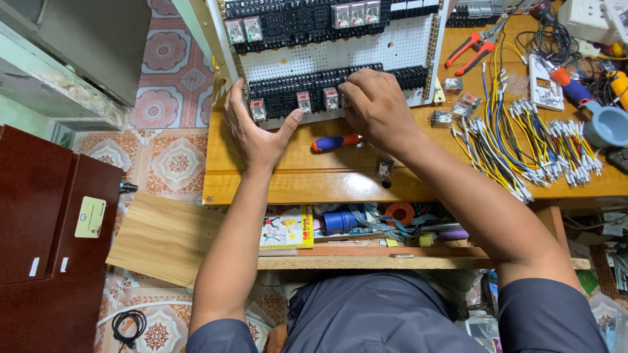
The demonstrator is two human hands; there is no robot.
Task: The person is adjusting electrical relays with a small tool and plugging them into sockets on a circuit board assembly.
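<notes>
Left hand (pixel 256 127) is bracing the lower left edge of the white panel (pixel 340 46) standing on the wooden table (pixel 294 176), grip spread, thumb lying along the bottom rail. Right hand (pixel 374 104) is pressing down on the row of black sockets (pixel 288 88) near a clear relay (pixel 331 98), fingers curled together; whether they pinch anything, cannot tell. A blue-and-orange screwdriver (pixel 337 142) is lying just below the hands, and bundled wires (pixel 517 140) are lying further right.

An electrical workshop; wooden workbench (pixel 314 180), relay panel (pixel 327 59), wire bundles (pixel 523 144), pliers (pixel 474 49).
</notes>
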